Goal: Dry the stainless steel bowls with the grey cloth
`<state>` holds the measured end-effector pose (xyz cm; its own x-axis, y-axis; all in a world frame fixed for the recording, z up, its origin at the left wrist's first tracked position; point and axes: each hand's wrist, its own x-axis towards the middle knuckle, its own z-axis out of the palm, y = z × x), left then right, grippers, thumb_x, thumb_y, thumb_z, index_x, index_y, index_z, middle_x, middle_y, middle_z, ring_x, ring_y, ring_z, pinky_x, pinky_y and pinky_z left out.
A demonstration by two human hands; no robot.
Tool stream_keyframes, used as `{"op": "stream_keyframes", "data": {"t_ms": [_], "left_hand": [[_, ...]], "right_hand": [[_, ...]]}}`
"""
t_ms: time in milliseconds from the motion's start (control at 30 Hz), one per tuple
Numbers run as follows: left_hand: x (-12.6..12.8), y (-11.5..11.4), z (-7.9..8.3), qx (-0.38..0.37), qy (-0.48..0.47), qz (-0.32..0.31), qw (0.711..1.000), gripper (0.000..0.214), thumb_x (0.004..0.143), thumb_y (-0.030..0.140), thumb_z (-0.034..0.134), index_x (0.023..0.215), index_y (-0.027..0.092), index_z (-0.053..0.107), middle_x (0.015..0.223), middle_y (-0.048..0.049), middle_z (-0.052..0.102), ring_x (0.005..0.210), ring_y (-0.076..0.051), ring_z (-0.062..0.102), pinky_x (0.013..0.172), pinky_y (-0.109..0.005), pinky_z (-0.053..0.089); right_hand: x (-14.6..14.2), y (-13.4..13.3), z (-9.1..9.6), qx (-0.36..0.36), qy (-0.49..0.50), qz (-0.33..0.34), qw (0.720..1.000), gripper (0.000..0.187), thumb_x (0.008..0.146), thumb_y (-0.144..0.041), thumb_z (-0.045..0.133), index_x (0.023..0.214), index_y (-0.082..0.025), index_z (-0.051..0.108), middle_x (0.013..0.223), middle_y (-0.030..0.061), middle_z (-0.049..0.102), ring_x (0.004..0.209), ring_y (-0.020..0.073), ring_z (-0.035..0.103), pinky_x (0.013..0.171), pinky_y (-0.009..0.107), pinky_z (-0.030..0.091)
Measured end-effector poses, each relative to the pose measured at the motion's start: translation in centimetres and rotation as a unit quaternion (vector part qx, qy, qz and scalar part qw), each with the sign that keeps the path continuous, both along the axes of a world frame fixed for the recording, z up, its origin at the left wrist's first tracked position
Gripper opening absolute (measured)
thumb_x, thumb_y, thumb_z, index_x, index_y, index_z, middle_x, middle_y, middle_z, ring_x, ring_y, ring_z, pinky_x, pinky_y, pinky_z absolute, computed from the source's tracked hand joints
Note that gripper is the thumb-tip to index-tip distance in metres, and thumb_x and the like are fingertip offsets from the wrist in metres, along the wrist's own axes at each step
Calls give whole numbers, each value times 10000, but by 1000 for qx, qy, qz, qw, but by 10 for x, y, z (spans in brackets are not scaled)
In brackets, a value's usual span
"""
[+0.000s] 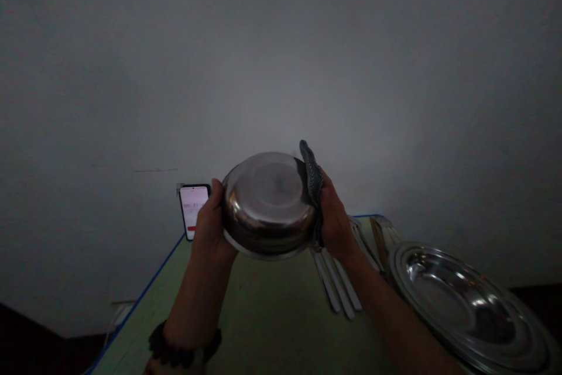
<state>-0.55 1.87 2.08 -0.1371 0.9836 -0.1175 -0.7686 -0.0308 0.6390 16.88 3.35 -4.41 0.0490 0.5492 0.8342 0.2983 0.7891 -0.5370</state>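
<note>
A shiny steel bowl is held up above the table, tilted so that its underside faces me. My left hand grips the bowl's left side, thumb up along the edge. On the right side, my right hand is closed on a dark grey patterned cloth pressed against the bowl's wall. The bowl's inside is turned away and hidden. Below my right hand lie several metal-handled utensils, their upper ends partly covered by the hand and bowl.
Stacked steel bowls or basins stand at the right. More cutlery lies beside them. A phone with a lit screen leans near the back left corner of the green table. A plain wall rises behind.
</note>
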Motion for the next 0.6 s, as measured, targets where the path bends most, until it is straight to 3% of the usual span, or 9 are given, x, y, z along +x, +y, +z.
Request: {"op": "stream_keyframes", "data": {"t_ms": [133, 233, 433, 600], "left_hand": [[5, 4, -2, 11, -58, 54, 997, 405, 1010, 345, 368, 1227, 126, 631, 837, -96, 779, 977, -264, 726, 933, -420, 550], [13, 1, -1, 36, -68, 47, 996, 468, 1022, 369, 310, 1268, 113, 614, 951, -125, 778, 1013, -258, 713, 945, -418, 542], [39, -11, -12, -17, -42, -9, 999, 421, 1014, 296, 346, 1117, 85, 695, 857, -103, 775, 866, -185, 734, 834, -269, 573], [54, -25, -18, 37, 150, -18, 988, 256, 925, 285, 542, 909, 151, 760, 843, -62, 778, 886, -194, 712, 743, -225, 546]], "right_hand": [[-21, -9, -7, 90, -99, -86, 987, 561, 1015, -271, 259, 1560, -274, 124, 1626, 46, 210, 1499, 229, 179, 1208, 522, 233], [-34, -18, -11, 112, -159, -152, 969, 624, 992, -216, 303, 1568, -242, 65, 1611, 64, 253, 1510, 249, 121, 1197, 554, 248], [-50, -31, -13, 139, -297, -203, 923, 514, 971, -187, 362, 1485, -161, 378, 1514, 41, 459, 1479, 239, 230, 1213, 459, 241], [-31, -32, 11, 119, -242, -160, 950, 455, 974, -182, 338, 1386, -92, 508, 1476, 91, 501, 1448, 240, 292, 1201, 455, 274]]}}
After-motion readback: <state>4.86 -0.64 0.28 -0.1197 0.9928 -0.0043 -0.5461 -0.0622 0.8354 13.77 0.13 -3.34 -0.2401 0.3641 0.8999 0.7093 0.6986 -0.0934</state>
